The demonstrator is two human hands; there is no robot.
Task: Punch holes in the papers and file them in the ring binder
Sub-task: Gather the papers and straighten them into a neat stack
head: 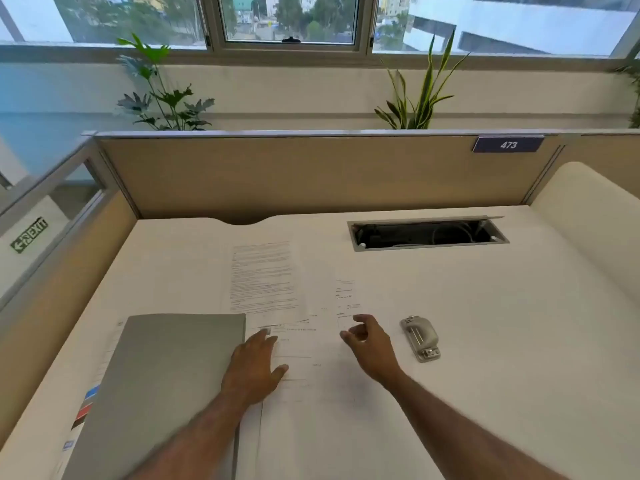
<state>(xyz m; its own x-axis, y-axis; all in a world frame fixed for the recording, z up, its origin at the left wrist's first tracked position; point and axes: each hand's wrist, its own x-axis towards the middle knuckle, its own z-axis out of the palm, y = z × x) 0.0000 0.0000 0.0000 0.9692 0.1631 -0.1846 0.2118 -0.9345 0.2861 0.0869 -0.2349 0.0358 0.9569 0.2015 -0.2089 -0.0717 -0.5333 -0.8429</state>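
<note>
Several papers (313,344) lie loose mid-desk | grey ring binder (162,382) closed at left | hole punch (420,337) untouched at right | left hand (254,367) flat on sheet, right hand (370,344) empty, fingers spread | punching, filing not begun

Desk (485,306): bears everything; a partition (277,174) stands along its far edge.
Ring binder (159,382): closed, flat, at the near left, lying over a sheet (91,393) that sticks out at its left edge.
Papers (304,368): at the centre, just right of the ring binder; further sheets lie behind them, toward the partition.
Left hand (252,368): flat on the papers at the ring binder's right edge.
Right hand (370,344): over the papers' right side, fingers curled; contact unclear.
Hole punch (420,337): right of the papers, just beside the right hand.
Cable hatch (427,233): set in the desk, behind the hole punch.
Plants (166,95): behind the partition, under the window (291,19).
</note>
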